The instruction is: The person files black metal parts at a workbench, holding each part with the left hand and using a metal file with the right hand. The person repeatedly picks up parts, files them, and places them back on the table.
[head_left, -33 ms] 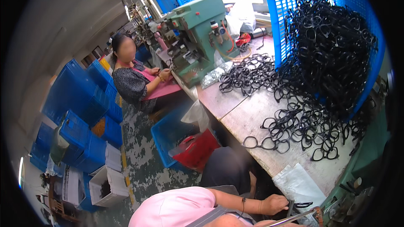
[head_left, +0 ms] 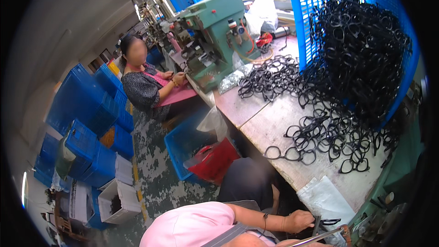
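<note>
**Item location.** The black spectacle frame point(head_left: 328, 222) sits at the lower right, below the near edge of the counter point(head_left: 270, 126) and beside a clear plastic bag point(head_left: 325, 197). It is next to a metal fixture that is only partly in view.

**Hand state.** The left hand point(head_left: 297, 221) reaches across from the pink sleeve, and its fingers are curled closed on the near end of the frame. Only a strip of skin at the lower edge shows on the right side, so the state of the right hand cannot be told.

**Handling properties (judged).**
- Weight: very light, and one hand is enough.
- Stiffness: the thin moulded plastic is rigid at the rims and likely to flex or snap at the bridge.
- Surface: smooth and somewhat slippery.
- Tangling: the open rims hook into each other, as seen in the loose heap of frames point(head_left: 329, 132) on the counter and the mass in the tipped blue crate point(head_left: 304, 23).

**Grip point.** Take hold at the outer corner of one rim or pinch across the bridge. Do not squeeze the lens opening.

**Appearance.** The frame is a glossy black front with two rounded lens openings and no lenses. No side arms can be made out.
</note>
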A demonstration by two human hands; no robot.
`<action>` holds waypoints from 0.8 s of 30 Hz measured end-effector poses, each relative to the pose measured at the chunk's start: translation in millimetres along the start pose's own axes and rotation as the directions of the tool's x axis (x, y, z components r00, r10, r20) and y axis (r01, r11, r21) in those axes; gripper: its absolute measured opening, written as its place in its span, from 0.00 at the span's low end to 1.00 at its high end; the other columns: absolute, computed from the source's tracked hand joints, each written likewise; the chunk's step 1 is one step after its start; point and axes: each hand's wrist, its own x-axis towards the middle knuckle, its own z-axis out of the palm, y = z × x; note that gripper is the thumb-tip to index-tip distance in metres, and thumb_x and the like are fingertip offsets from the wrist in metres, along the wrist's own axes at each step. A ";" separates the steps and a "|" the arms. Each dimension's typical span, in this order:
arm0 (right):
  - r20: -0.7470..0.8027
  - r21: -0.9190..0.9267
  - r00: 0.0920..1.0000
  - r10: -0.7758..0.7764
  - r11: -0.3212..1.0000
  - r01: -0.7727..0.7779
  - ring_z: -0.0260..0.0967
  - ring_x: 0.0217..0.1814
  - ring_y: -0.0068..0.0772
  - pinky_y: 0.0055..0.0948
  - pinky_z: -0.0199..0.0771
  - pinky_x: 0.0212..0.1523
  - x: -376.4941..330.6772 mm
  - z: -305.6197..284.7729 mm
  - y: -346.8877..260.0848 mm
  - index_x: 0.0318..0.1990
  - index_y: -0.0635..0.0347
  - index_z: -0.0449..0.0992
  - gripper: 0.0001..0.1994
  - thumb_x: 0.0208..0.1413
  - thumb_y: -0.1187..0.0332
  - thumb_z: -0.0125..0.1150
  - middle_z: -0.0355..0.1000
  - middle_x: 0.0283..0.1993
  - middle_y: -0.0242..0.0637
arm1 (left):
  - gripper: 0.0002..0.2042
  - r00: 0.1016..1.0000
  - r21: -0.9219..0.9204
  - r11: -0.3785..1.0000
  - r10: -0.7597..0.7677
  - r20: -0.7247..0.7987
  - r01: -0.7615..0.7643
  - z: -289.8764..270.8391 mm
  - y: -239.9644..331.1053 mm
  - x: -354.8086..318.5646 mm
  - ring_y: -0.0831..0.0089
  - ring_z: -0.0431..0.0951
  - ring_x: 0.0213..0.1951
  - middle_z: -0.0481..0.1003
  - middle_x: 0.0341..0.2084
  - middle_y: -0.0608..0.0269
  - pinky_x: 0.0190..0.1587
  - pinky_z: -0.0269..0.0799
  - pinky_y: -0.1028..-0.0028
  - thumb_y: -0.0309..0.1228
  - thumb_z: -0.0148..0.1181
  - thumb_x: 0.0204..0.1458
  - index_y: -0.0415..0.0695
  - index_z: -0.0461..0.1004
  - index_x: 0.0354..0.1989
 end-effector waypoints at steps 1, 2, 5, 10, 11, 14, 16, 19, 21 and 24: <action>-0.018 0.009 1.000 -0.003 1.000 0.003 0.74 0.36 0.56 0.42 0.73 0.33 5.0 0.2 1.1 0.61 0.62 0.65 0.22 0.58 0.73 0.54 0.74 0.37 0.59 | 0.10 1.000 0.003 1.000 0.007 -0.002 -0.007 -0.5 1.1 0.9 0.55 0.69 0.24 0.64 0.20 0.55 0.26 0.67 0.63 0.32 0.58 0.52 0.37 0.67 0.28; -0.034 0.017 0.999 -0.006 1.000 0.006 0.74 0.35 0.57 0.42 0.73 0.33 12.1 3.8 3.7 0.61 0.62 0.66 0.22 0.57 0.74 0.54 0.74 0.37 0.59 | 0.10 1.000 -0.003 1.000 0.024 -0.019 -0.024 -1.7 1.5 1.8 0.55 0.68 0.23 0.63 0.20 0.55 0.25 0.66 0.63 0.32 0.57 0.52 0.37 0.67 0.27; -0.025 0.014 0.996 -0.088 0.996 0.088 0.74 0.38 0.57 0.43 0.73 0.36 28.9 14.2 17.2 0.59 0.65 0.67 0.21 0.57 0.74 0.54 0.73 0.40 0.60 | 0.11 0.998 0.008 1.000 0.030 -0.061 -0.030 -1.4 3.3 3.3 0.57 0.68 0.22 0.62 0.18 0.56 0.23 0.65 0.63 0.32 0.58 0.51 0.38 0.67 0.25; 0.023 0.096 0.999 -0.025 0.995 0.023 0.74 0.42 0.56 0.41 0.73 0.39 13.5 13.3 20.6 0.61 0.64 0.65 0.22 0.57 0.76 0.51 0.73 0.44 0.59 | 0.10 0.999 -0.017 0.999 0.027 -0.045 -0.028 -2.7 2.3 3.9 0.57 0.67 0.21 0.63 0.18 0.56 0.23 0.65 0.63 0.31 0.61 0.46 0.39 0.66 0.23; 0.031 0.117 0.999 -0.009 0.993 0.005 0.74 0.43 0.55 0.40 0.73 0.40 9.0 9.5 16.7 0.61 0.64 0.65 0.23 0.57 0.77 0.51 0.73 0.45 0.59 | 0.11 0.998 -0.016 1.000 0.025 -0.051 -0.025 -2.6 2.9 4.0 0.57 0.68 0.21 0.63 0.18 0.56 0.22 0.65 0.63 0.32 0.61 0.48 0.39 0.67 0.24; 0.064 0.176 0.998 0.023 0.984 -0.034 0.74 0.46 0.54 0.39 0.73 0.42 7.3 0.8 1.3 0.62 0.64 0.63 0.24 0.56 0.78 0.49 0.72 0.47 0.58 | 0.10 0.997 -0.034 0.998 0.042 -0.063 -0.045 -0.5 2.2 3.5 0.57 0.69 0.22 0.64 0.19 0.55 0.23 0.67 0.63 0.32 0.60 0.50 0.39 0.68 0.26; 0.073 0.203 0.995 0.061 0.976 -0.075 0.74 0.48 0.54 0.38 0.73 0.43 18.4 -0.1 -8.3 0.63 0.63 0.63 0.24 0.56 0.79 0.48 0.72 0.49 0.58 | 0.09 0.996 -0.017 0.999 0.029 -0.086 -0.031 0.9 1.1 1.5 0.58 0.72 0.24 0.67 0.21 0.57 0.25 0.69 0.63 0.31 0.59 0.52 0.39 0.69 0.26; -0.048 0.072 0.999 0.014 0.997 -0.011 0.74 0.41 0.56 0.38 0.73 0.39 42.8 6.5 -14.5 0.59 0.62 0.67 0.22 0.55 0.78 0.52 0.73 0.41 0.56 | 0.05 0.994 0.081 0.995 -0.060 0.091 0.052 -0.4 -2.3 -4.0 0.58 0.73 0.25 0.71 0.20 0.60 0.25 0.70 0.61 0.34 0.62 0.46 0.48 0.73 0.26; -0.056 0.117 0.998 0.016 0.993 -0.009 0.74 0.41 0.53 0.39 0.74 0.39 46.9 7.9 -14.2 0.59 0.61 0.68 0.22 0.55 0.77 0.55 0.74 0.42 0.54 | 0.09 0.983 0.150 0.986 -0.093 0.158 0.069 -1.2 -3.2 -7.5 0.57 0.72 0.25 0.69 0.20 0.59 0.25 0.69 0.60 0.37 0.60 0.48 0.47 0.70 0.22; -0.087 0.054 0.996 0.016 0.998 -0.011 0.71 0.29 0.48 0.40 0.72 0.32 29.1 4.2 -11.2 0.62 0.53 0.66 0.26 0.54 0.77 0.57 0.73 0.31 0.47 | 0.09 0.981 0.231 0.973 -0.059 0.185 0.015 -2.1 -7.0 -7.8 0.59 0.72 0.24 0.70 0.20 0.59 0.25 0.68 0.62 0.34 0.59 0.50 0.44 0.70 0.24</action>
